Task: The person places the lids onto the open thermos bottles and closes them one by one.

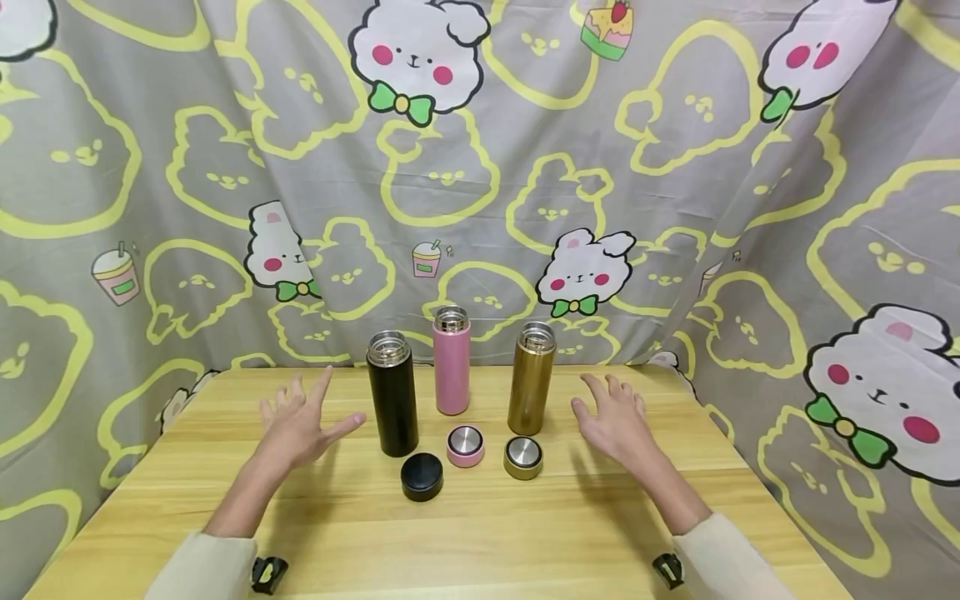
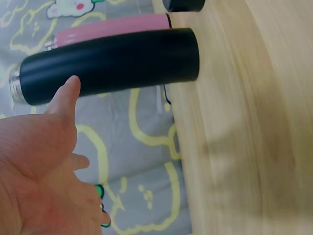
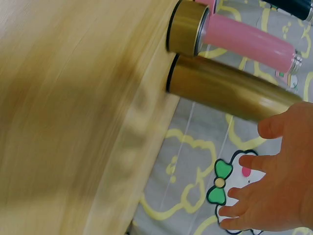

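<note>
Three thermos flasks stand upright and uncapped on the table: a black flask (image 1: 393, 404) at left, a pink flask (image 1: 452, 367) behind in the middle, a gold flask (image 1: 531, 383) at right. In front of them lie a black lid (image 1: 422, 477), a pink lid (image 1: 466, 446) and a gold lid (image 1: 522, 457). My left hand (image 1: 298, 425) hovers left of the black flask, fingers spread, holding nothing; its thumb overlaps that flask in the left wrist view. Right of the gold flask, my right hand (image 1: 617, 421) hangs in the air with its fingers apart and nothing in them.
The wooden table (image 1: 480, 542) runs up to a grey curtain (image 1: 465, 242) with cartoon prints, which hangs behind and along both sides. Black wrist straps (image 1: 268, 575) show below the cream sleeves (image 1: 206, 567).
</note>
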`<state>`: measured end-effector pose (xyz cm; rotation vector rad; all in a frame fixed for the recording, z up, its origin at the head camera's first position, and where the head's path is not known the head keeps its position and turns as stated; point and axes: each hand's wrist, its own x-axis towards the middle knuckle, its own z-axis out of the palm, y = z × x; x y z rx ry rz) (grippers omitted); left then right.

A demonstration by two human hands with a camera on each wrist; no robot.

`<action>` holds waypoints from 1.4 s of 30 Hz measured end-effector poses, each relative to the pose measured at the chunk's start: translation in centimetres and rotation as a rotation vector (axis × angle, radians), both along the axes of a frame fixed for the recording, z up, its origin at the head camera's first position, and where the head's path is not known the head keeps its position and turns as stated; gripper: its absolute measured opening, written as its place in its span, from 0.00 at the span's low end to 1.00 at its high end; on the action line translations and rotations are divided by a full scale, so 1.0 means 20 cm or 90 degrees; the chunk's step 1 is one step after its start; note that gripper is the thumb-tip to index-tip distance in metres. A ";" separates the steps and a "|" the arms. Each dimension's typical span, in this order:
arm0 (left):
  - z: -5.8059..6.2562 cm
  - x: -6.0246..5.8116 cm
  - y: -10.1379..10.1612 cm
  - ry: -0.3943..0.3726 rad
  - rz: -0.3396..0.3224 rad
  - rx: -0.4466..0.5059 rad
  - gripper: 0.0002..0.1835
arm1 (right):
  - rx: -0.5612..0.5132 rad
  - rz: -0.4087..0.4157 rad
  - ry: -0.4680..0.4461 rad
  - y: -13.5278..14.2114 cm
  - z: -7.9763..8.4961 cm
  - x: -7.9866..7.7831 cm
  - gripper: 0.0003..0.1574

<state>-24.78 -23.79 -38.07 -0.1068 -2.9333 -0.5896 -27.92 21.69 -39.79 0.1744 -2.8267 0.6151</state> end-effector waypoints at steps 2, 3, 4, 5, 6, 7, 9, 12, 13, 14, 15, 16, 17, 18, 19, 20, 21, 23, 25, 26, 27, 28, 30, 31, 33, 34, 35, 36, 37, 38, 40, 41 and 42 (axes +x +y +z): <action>0.01 0.00 0.02 0.010 -0.010 0.005 0.56 | -0.004 0.007 0.013 -0.03 0.00 0.00 0.34; 0.01 0.00 0.04 0.013 -0.014 0.006 0.55 | -0.007 0.010 0.016 -0.04 0.01 0.00 0.33; 0.02 0.01 0.05 0.016 -0.018 0.007 0.55 | -0.008 0.013 0.019 -0.05 0.01 0.01 0.34; 0.03 0.01 0.06 0.019 -0.021 0.007 0.55 | -0.009 0.015 0.020 -0.07 0.02 0.01 0.34; 0.03 0.01 0.07 0.020 -0.024 0.004 0.54 | -0.011 0.018 0.020 -0.09 0.02 0.02 0.34; 0.04 0.01 0.09 0.019 -0.027 0.003 0.54 | -0.012 0.022 0.018 -0.10 0.03 0.02 0.34; 0.04 0.02 0.11 0.011 -0.033 -0.002 0.54 | -0.018 0.027 0.009 -0.13 0.04 0.03 0.34; 0.04 0.02 0.13 -0.015 -0.036 -0.015 0.55 | -0.033 0.036 0.001 -0.18 0.05 0.05 0.33; 0.04 0.03 0.14 -0.030 -0.036 -0.018 0.55 | -0.037 0.042 0.005 -0.20 0.05 0.06 0.31; 0.04 0.03 0.14 -0.047 -0.035 -0.022 0.54 | -0.041 0.045 0.009 -0.22 0.05 0.06 0.29; 0.04 0.03 0.14 -0.063 -0.034 -0.031 0.55 | -0.042 0.051 0.016 -0.24 0.05 0.07 0.27; 0.04 0.04 0.15 -0.082 -0.033 -0.031 0.55 | -0.040 0.059 0.021 -0.25 0.05 0.07 0.25; 0.04 0.04 0.15 -0.100 -0.033 -0.032 0.54 | -0.036 0.069 0.025 -0.27 0.05 0.08 0.23; 0.03 0.04 0.16 -0.116 -0.034 -0.032 0.54 | -0.032 0.079 0.028 -0.28 0.05 0.08 0.21; 0.03 0.05 0.16 -0.128 -0.036 -0.034 0.54 | -0.028 0.090 0.033 -0.30 0.05 0.09 0.19; 0.03 0.05 0.16 -0.137 -0.039 -0.035 0.53 | -0.023 0.099 0.036 -0.32 0.05 0.09 0.18; 0.03 0.05 0.17 -0.144 -0.044 -0.034 0.52 | -0.018 0.110 0.040 -0.34 0.05 0.10 0.17; 0.03 0.06 0.17 -0.152 -0.056 -0.028 0.50 | -0.014 0.130 0.046 -0.38 0.06 0.11 0.14; 0.03 0.06 0.18 -0.158 -0.068 -0.023 0.48 | -0.011 0.145 0.061 -0.42 0.06 0.12 0.11; 0.03 0.07 0.19 -0.160 -0.075 -0.020 0.47 | -0.010 0.152 0.067 -0.44 0.05 0.12 0.10; 0.03 0.07 0.19 -0.162 -0.081 -0.016 0.46 | -0.008 0.161 0.070 -0.46 0.05 0.13 0.09; 0.02 0.07 0.20 -0.161 -0.088 -0.014 0.44 | -0.009 0.168 0.071 -0.48 0.05 0.13 0.08; 0.02 0.07 0.21 -0.159 -0.102 -0.010 0.42 | -0.013 0.184 0.075 -0.52 0.04 0.13 0.09; 0.02 0.08 0.22 -0.155 -0.111 -0.008 0.40 | -0.016 0.191 0.078 -0.54 0.04 0.13 0.09; 0.01 0.08 0.22 -0.143 -0.127 -0.006 0.35 | -0.028 0.207 0.076 -0.59 0.03 0.13 0.12; 0.01 0.08 0.23 -0.137 -0.135 -0.005 0.32 | -0.035 0.214 0.075 -0.61 0.02 0.13 0.13; 0.01 0.08 0.23 -0.133 -0.142 -0.004 0.30 | -0.046 0.222 0.069 -0.63 0.02 0.13 0.15; 0.00 0.08 0.23 -0.128 -0.146 -0.001 0.28 | -0.054 0.228 0.061 -0.65 0.01 0.13 0.16; 0.00 0.08 0.23 -0.125 -0.147 0.003 0.26 | -0.063 0.231 0.052 -0.67 0.01 0.13 0.17; 0.00 0.07 0.24 -0.123 -0.146 0.006 0.24 | -0.073 0.235 0.035 -0.69 0.00 0.13 0.19; -0.01 0.07 0.24 -0.123 -0.140 0.023 0.22 | -0.093 0.245 0.006 -0.73 0.00 0.13 0.22; -0.01 0.07 0.24 -0.122 -0.136 0.034 0.21 | -0.102 0.248 -0.011 -0.75 -0.01 0.13 0.23; -0.01 0.07 0.24 -0.121 -0.133 0.047 0.20 | -0.107 0.250 -0.024 -0.76 -0.01 0.13 0.24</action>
